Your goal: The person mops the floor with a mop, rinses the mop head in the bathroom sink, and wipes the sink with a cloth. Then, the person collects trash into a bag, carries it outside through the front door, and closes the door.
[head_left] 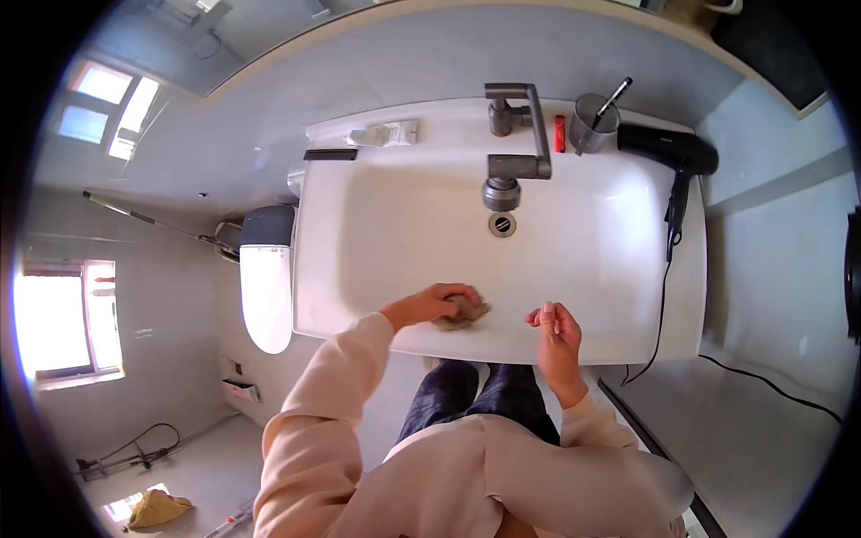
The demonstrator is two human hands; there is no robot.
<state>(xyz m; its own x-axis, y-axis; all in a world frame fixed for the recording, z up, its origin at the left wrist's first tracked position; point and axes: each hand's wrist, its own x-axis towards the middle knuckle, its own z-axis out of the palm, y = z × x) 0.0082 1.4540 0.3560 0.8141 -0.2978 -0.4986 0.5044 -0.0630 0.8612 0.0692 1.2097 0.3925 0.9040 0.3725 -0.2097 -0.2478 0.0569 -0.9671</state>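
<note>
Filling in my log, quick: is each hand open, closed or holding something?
Left hand: closed on a grey-brown cloth.
Right hand: fingers curled, nothing visibly held; whether fully closed cannot be told.

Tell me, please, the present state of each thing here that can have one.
Cloth: bunched, held in left grip
Right grip: loosely curled, nothing visible inside
Faucet: no water visible
Drain: open or stopped, unclear
Cup: upright, holding a slim stick
Hair dryer: lying down; on or off, unclear
Tube: lying flat
Toilet lid: down

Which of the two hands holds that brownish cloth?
The left hand, closed on the cloth; the right hand, well apart from it, shows nothing held.
</note>
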